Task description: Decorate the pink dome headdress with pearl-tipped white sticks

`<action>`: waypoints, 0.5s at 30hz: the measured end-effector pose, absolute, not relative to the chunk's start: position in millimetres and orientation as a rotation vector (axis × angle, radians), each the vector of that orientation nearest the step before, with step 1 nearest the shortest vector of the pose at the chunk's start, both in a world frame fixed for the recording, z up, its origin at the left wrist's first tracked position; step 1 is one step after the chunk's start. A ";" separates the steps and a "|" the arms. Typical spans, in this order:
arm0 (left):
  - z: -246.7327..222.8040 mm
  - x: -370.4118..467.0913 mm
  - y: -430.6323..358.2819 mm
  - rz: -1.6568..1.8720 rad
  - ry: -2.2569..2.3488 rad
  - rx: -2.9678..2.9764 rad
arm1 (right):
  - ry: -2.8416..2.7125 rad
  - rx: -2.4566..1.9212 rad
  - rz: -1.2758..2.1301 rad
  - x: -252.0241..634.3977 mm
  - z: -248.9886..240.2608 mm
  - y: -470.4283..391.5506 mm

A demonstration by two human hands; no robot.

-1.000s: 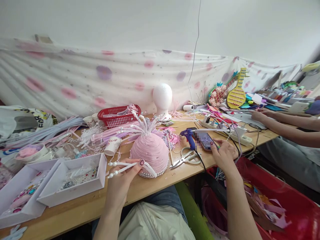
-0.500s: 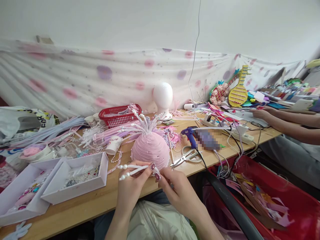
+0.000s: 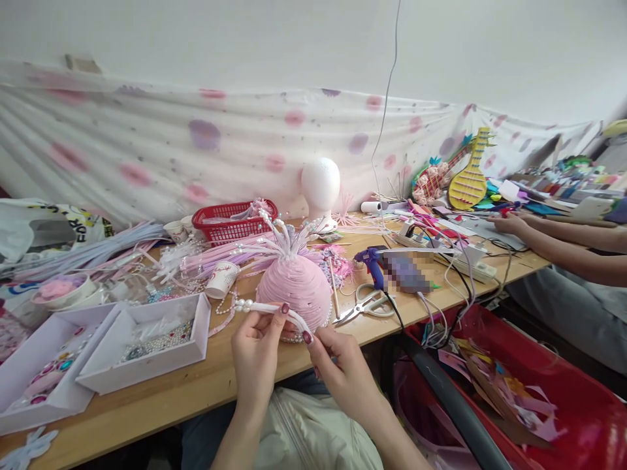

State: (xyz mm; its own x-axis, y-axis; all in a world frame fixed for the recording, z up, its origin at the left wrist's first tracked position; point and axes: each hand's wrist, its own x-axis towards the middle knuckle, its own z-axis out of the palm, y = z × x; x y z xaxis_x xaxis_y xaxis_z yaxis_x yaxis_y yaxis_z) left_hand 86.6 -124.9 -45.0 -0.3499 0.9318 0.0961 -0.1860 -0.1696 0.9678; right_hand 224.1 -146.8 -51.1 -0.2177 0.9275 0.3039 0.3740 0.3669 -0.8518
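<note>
Both my hands hold a white pearl-tipped strip (image 3: 267,307) just in front of a pink dome-shaped headpiece (image 3: 294,287) on the wooden table (image 3: 206,385). My left hand (image 3: 255,352) pinches the strip near its middle, pearls pointing left. My right hand (image 3: 337,365) grips the strip's right end with thumb and forefinger. White pearl-tipped strips fan out from the dome's top, and a row of pearls rims its base.
White trays (image 3: 147,346) of beads lie at the left. Scissors (image 3: 365,307), a blue glue gun (image 3: 371,264) and a blurred phone (image 3: 406,273) lie right of the dome. A red basket (image 3: 232,222) and foam head (image 3: 321,189) stand behind. Another person's arms (image 3: 553,241) rest at the right; a red bin (image 3: 563,391) sits below.
My right hand left the phone on the table and came over to the strip. Both hands have since lifted the strip slightly toward the dome.
</note>
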 end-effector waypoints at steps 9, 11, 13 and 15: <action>-45.5 78.7 -121.1 1.688 1.219 1.013 | -1.709 -1.109 1.078 214.0 -53.2 -150.1; -44.6 78.8 -121.0 1.622 1.211 1.014 | -1.665 -1.120 1.091 214.4 -54.7 -148.7; -44.3 79.8 -121.2 1.558 1.189 1.010 | -1.630 -1.144 1.076 215.0 -55.9 -147.2; -44.0 80.9 -121.8 1.528 1.166 1.014 | -1.598 -1.164 1.068 215.7 -56.4 -145.9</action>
